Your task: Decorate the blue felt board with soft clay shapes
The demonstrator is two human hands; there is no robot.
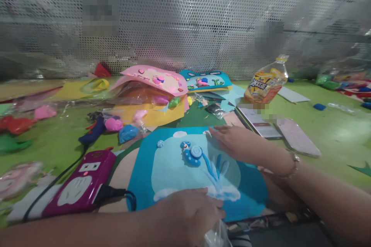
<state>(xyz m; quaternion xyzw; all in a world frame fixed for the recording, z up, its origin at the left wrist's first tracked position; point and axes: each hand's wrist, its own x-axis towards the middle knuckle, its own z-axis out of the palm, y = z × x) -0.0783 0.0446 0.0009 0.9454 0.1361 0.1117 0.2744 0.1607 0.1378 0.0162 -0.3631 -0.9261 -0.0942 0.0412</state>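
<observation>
A blue felt picture (pixel 162 170) lies flat on the green table in front of me, with a light-blue panel, a blue clay snail (pixel 191 155) and blue plant shapes on it. My right hand (pixel 234 141) lies flat on the picture's upper right part, fingers stretched out. At the picture's near edge my left hand (pixel 188 212) is closed on a clear plastic bag (pixel 216 235) that hangs below it.
A purple power strip (pixel 82 183) with a black cable sits at the left. Lumps of coloured clay (pixel 113 124), pink and blue felt pictures (pixel 153 79), a snack bag (pixel 265 81), a booklet (pixel 261 122) and a phone (pixel 298 137) lie further back. A perforated metal screen stands behind.
</observation>
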